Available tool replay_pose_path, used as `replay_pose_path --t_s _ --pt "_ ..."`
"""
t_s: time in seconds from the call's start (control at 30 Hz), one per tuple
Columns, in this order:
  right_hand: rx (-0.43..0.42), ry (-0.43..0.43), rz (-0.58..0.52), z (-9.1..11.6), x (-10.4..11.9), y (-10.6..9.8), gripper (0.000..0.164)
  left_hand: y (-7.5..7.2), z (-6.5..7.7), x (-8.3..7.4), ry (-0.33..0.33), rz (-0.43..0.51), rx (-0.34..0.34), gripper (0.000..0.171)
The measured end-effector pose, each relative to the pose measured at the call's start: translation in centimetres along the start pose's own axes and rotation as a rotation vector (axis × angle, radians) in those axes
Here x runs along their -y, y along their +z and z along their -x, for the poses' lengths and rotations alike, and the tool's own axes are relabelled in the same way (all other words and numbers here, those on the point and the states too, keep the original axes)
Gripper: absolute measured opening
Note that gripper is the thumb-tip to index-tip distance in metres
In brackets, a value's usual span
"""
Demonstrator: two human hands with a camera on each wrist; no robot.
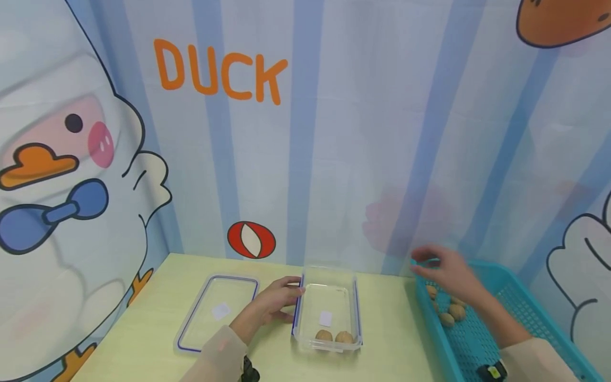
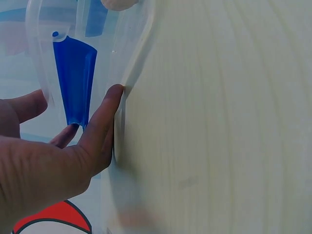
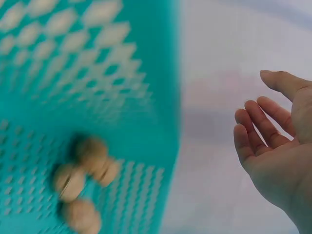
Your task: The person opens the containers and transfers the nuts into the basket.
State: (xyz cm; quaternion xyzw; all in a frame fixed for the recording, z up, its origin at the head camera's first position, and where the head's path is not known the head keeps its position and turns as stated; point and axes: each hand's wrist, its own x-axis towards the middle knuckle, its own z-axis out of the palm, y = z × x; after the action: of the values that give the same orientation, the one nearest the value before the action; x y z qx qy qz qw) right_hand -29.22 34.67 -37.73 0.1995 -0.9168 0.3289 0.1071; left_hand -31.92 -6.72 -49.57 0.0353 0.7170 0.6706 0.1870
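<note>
My left hand (image 1: pixel 279 300) touches the left side of a clear plastic box (image 1: pixel 329 297) with blue edging. In the left wrist view its fingers (image 2: pixel 100 126) lie fairly straight along the box wall, beside a blue clip (image 2: pixel 75 80). Two walnuts (image 1: pixel 343 337) sit at the near end inside the box, by a small white square. Over the far left corner of a turquoise basket (image 1: pixel 513 281) hovers my right hand (image 1: pixel 448 270), fingers loosely bent, holding nothing. Several walnuts (image 3: pixel 70 183) lie on the basket's floor below it.
A clear lid with a blue seal (image 1: pixel 221 313) lies flat on the pale yellow table (image 1: pixel 386 329), left of the box. Behind the table hangs a striped curtain (image 1: pixel 353 132) with duck pictures. The basket's walls rise at the right side.
</note>
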Motion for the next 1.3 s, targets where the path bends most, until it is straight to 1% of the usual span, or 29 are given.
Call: replay_pose_path --t_s 0.07,0.17,0.33,0.47,0.57,0.67,0.77,1.0,1.3 --pt "0.010 -0.064 -0.015 -0.4 1.6 0.7 0.032 0.0 0.0 0.0 -0.003 -0.003 -0.006 0.061" --pt "0.042 -0.138 -0.051 -0.8 3.9 1.9 0.030 0.0 0.0 -0.1 -0.008 -0.008 -0.009 0.060" --pt "0.111 -0.216 -0.117 -1.7 7.2 4.3 0.030 0.0 0.2 -0.3 -0.011 -0.006 -0.009 0.061" --pt "0.171 -0.275 -0.141 -2.4 8.9 6.3 0.029 -0.1 0.3 -0.4 -0.013 -0.005 -0.008 0.061" --pt "0.212 -0.319 -0.146 -2.7 9.8 7.9 0.029 -0.1 0.3 -0.5 -0.016 -0.004 -0.008 0.061" --pt "0.250 -0.347 -0.137 -2.9 10.2 9.3 0.029 -0.1 0.3 -0.4 -0.016 -0.002 -0.004 0.061" --pt "0.286 -0.353 -0.125 -3.1 10.3 10.8 0.028 -0.1 0.2 -0.4 -0.017 -0.001 -0.001 0.061" --pt "0.366 -0.320 -0.112 -3.0 9.7 13.6 0.026 0.0 0.2 -0.4 -0.020 -0.002 -0.007 0.061" --pt "0.466 -0.293 -0.111 -2.4 8.7 16.3 0.026 0.0 0.3 -0.5 -0.018 0.002 0.003 0.061"
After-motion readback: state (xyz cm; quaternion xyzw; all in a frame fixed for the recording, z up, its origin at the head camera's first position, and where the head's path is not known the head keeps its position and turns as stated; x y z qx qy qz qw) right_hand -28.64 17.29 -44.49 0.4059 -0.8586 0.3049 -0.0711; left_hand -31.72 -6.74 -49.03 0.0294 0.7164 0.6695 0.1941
